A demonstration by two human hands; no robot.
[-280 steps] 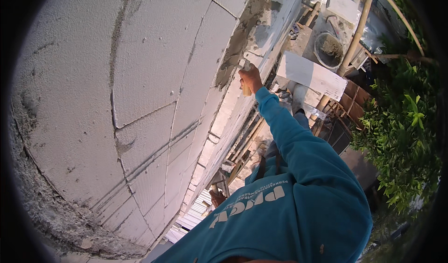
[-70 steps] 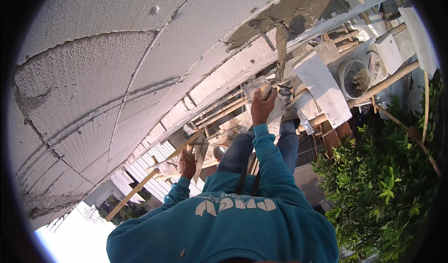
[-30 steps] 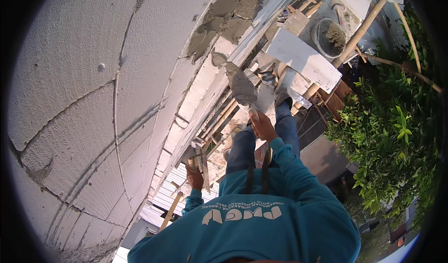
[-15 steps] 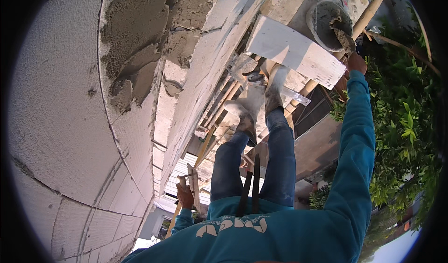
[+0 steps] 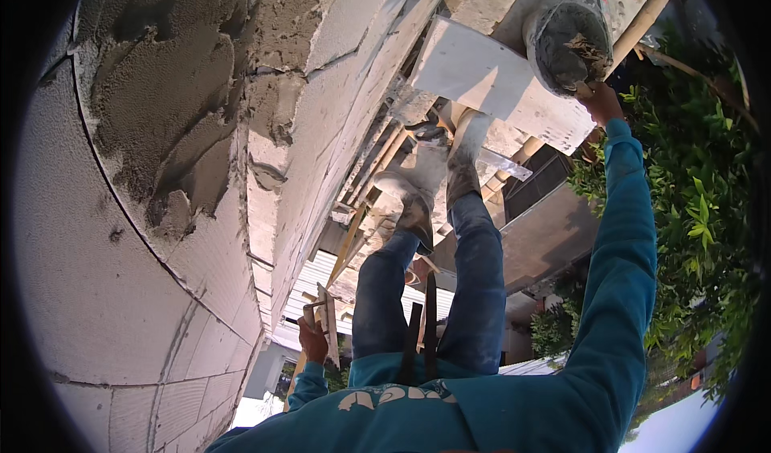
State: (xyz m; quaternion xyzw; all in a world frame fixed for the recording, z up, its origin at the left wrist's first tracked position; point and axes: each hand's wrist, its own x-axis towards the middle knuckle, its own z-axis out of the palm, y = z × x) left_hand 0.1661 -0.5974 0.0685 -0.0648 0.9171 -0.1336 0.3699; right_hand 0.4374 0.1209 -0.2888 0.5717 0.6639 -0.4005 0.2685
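Observation:
My right hand (image 5: 600,104) is closed around a trowel at the bucket's near rim. The mortar-smeared blade of the trowel (image 5: 589,55) is inside the bucket (image 5: 533,42), against the wet grey mortar (image 5: 560,58). Low on the left, my left hand (image 5: 313,340) grips the handle of a flat float (image 5: 329,324), seen nearly edge-on and held away from the wall. Fresh mortar (image 5: 161,91) covers the upper part of the pale block wall (image 5: 88,292) to my left, its lower edge ragged.
A white block or board (image 5: 474,67) lies beside the bucket. My boots stand on scaffold planks with bamboo poles (image 5: 646,18) around them; gaps show a lower level. A metal straightedge (image 5: 504,164) lies near my right boot. Leafy branches (image 5: 699,204) crowd the right side.
My right hand has moved slightly up and left, taking the trowel deeper into the bucket. The view has shifted, so the wall's mortar sits farther left. My left hand still grips the float.

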